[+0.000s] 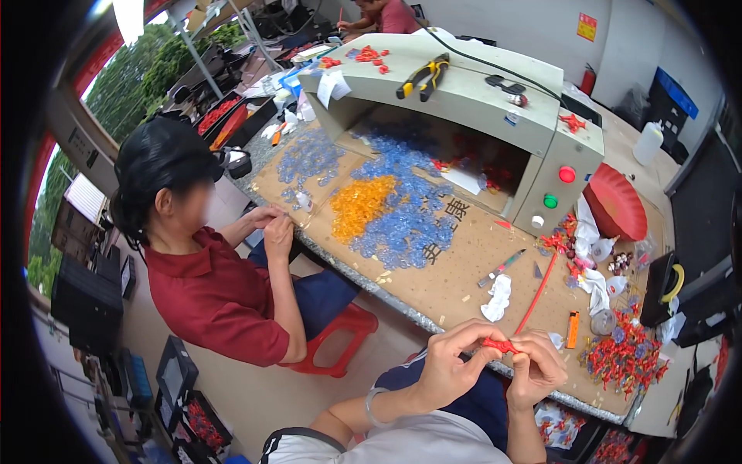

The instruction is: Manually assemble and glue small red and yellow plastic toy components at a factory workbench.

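A small red plastic piece (501, 346) is held up between both hands above the table's front edge. The fingertips of my left hand (454, 362) pinch its left end. At its other end, my right hand (539, 366) closes its thumb and fingers on it. Just beyond the hands, a thin red rod (537, 294) slants across the cardboard-covered tabletop. Left of this rod lie a crumpled white cloth or tissue (497, 298) and a pen-like tool (502, 267). Beside my right hand is an orange cutter (572, 329).
Blue clear pieces (410, 224) and orange ones (362, 205) cover the table's middle. Red parts (624, 357) heap at right, near a red basin (616, 203). Behind stands a beige machine (479, 73) with pliers (423, 77) on top. A co-worker (216, 286) sits left.
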Available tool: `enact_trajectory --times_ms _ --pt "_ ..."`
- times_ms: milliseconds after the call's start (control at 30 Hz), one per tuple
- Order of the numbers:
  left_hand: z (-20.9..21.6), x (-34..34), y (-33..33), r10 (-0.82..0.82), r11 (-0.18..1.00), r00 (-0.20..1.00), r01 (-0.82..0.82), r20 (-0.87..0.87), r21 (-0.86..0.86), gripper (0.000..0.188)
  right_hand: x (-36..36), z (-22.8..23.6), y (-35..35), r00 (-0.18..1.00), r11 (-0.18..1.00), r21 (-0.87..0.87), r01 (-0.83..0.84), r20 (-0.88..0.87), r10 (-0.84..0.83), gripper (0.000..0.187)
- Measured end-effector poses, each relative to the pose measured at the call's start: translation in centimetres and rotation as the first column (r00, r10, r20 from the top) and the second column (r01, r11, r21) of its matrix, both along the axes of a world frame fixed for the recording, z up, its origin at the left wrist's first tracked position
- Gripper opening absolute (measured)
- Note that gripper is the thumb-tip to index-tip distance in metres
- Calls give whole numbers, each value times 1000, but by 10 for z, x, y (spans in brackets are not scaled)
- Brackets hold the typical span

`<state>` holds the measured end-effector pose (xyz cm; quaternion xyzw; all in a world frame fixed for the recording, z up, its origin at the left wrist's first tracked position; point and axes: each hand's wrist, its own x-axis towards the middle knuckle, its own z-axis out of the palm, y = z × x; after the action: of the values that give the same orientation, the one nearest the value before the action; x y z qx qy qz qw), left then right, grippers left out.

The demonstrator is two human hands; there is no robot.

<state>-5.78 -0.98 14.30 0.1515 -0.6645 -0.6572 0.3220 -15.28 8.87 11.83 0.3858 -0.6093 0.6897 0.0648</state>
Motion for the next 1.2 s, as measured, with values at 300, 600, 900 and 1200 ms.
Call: enact_trajectory --times_ms 300,600,900,1200 --pt "0 -8 0 -12 999 999 13 35 -47 16 -8 -3 4 1000 1000 5 1 -3 -1 18" --pt "-3 -9 -6 -22 999 998 23 60 -22 15 -8 0 -3 1000 1000 29 8 -9 -8 18" --pt "0 -8 -15 15 998 999 -12 50 -59 16 -10 1 -14 999 1000 21 -21 -28 22 14" --pt "9 -9 -25 44 995 998 -39 45 -96 17 -12 12 -21 998 998 33 -46 -38 47 5"
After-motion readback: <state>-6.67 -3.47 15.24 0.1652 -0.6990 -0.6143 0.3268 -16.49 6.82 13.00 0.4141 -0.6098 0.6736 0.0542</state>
